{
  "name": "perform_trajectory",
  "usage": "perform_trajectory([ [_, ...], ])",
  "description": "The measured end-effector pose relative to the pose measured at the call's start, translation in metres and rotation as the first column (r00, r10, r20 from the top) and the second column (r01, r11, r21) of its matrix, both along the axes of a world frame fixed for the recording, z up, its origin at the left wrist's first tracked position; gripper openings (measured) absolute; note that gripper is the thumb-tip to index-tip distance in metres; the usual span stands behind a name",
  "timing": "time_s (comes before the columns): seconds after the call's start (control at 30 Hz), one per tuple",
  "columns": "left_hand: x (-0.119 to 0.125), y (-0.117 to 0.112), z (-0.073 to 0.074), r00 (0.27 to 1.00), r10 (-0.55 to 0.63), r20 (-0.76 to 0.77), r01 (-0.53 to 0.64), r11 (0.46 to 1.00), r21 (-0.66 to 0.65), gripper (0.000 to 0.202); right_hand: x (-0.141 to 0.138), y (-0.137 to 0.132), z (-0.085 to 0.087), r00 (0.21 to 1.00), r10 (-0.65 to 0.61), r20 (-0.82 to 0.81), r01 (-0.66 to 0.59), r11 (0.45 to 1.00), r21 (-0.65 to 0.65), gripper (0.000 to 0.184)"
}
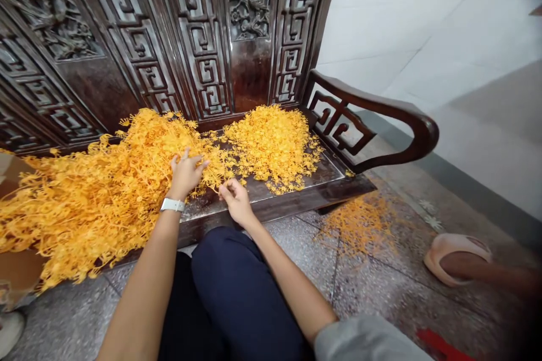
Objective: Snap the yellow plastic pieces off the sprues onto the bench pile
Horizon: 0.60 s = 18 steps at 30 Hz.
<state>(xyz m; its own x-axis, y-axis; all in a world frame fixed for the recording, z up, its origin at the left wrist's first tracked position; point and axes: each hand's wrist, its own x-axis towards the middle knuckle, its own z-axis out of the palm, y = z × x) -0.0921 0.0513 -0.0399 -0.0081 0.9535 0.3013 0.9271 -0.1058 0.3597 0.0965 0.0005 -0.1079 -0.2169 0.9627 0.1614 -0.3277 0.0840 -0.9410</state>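
Note:
My left hand (pixel 186 172), with a pale band on its wrist, reaches over the right side of a large pile of yellow-orange plastic flower pieces (pixel 122 180) on long thin stems. Its fingers are spread, and I see nothing held in them. Closer to the seat's front edge, my right hand (pixel 235 201) has thumb and fingertips pinched at the end of a thin yellow stem (pixel 214 188). Beyond the right hand lies a smaller heap of yellow flower pieces (pixel 275 144), whose long stems do not show.
The dark carved wooden bench (pixel 292 194) has a curved armrest (pixel 381 104) on the right. Loose orange stems (pixel 359 223) litter the floor beside it. Another person's foot in a pale slipper (pixel 453 256) is at the right. A cardboard box (pixel 19 276) stands at the left.

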Motion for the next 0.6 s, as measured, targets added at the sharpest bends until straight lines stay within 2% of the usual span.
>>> perform_trajectory([
  [0.1,0.004,0.002,-0.004,1.000,-0.022,0.017,0.023,0.998,-0.065,0.025,0.015,-0.019,0.000,0.997,-0.028,0.070,0.022,0.996,0.089,0.036],
  [0.2,0.016,0.001,0.000,0.995,0.012,0.100,-0.006,0.998,-0.057,0.017,0.028,-0.031,0.005,0.983,-0.071,0.170,0.036,0.978,0.204,0.032],
  [0.27,0.023,-0.003,0.007,0.992,0.013,0.123,-0.014,1.000,0.003,0.016,0.033,-0.035,0.008,0.978,-0.086,0.188,0.046,0.977,0.210,0.032],
  [0.37,0.033,-0.015,0.021,0.990,-0.047,0.132,0.025,0.986,0.165,0.018,0.036,-0.039,0.011,0.986,-0.104,0.131,0.087,0.988,0.131,0.037],
  [0.43,0.041,-0.025,0.030,0.969,-0.162,0.186,0.117,0.966,0.230,0.023,0.035,-0.039,0.012,0.989,-0.122,0.080,0.117,0.991,0.062,0.037],
  [0.47,0.046,-0.030,0.034,0.942,-0.241,0.235,0.190,0.957,0.221,0.027,0.034,-0.038,0.012,0.989,-0.139,0.048,0.138,0.990,0.026,0.034],
  [0.53,0.058,-0.042,0.041,0.847,-0.385,0.367,0.358,0.923,0.142,0.033,0.034,-0.036,0.012,0.983,-0.180,-0.028,0.178,0.983,-0.039,0.031],
  [0.6,0.071,-0.054,0.046,0.737,-0.464,0.491,0.510,0.859,0.048,0.032,0.036,-0.033,0.014,0.977,-0.203,-0.065,0.199,0.978,-0.061,0.042],
])
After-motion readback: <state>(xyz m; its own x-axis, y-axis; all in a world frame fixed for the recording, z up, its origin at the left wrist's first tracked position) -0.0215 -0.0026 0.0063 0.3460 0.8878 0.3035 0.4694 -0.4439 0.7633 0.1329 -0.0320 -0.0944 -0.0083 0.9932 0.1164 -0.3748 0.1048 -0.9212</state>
